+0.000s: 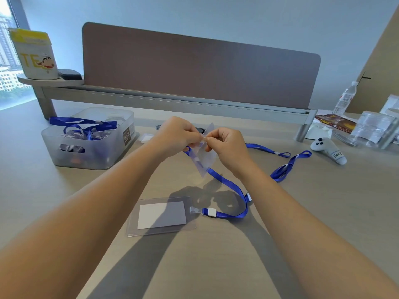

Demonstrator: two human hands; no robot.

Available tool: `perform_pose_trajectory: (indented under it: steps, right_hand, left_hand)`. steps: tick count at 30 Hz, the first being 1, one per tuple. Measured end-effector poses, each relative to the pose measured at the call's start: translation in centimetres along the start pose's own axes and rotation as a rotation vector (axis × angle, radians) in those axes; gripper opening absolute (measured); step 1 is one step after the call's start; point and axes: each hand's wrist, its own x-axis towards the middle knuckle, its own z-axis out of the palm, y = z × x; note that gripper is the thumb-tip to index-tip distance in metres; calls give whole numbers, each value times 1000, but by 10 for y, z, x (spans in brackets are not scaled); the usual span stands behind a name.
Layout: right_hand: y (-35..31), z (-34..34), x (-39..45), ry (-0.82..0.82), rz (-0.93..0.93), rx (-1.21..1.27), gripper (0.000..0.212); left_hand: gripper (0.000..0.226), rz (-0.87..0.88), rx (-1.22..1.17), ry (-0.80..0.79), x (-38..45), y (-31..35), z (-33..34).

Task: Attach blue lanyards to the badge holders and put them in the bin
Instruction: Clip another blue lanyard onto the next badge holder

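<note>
- Single view only, head-worn wide-angle camera; no second view, so no overlap between views.
- Looks forward and down over the table (64,190) from the person's own position.
- Both forearms enter from the bottom corners and meet mid-frame: left hand (177,134), right hand (228,145), close to the lens.
- Near table surface fills the lower half; divider panel (194,67) and wall fill the upper half.
- Wide-angle bend visible: panel top edge curves, table edges splay outward.
- Left edge catches a window (8,61); right edge reaches a water bottle (345,98).
- Bin (90,156) sits left of centre, farther from the lens than the hands.
</note>
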Motion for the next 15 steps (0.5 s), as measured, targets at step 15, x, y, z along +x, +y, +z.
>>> perform_pose_trajectory:
  steps: [15]
  right_hand:
    - [-3, 1, 4, -117, 67, 243, 32]
  left_hand:
    - [19, -107, -346, -109, -1, -14, -5]
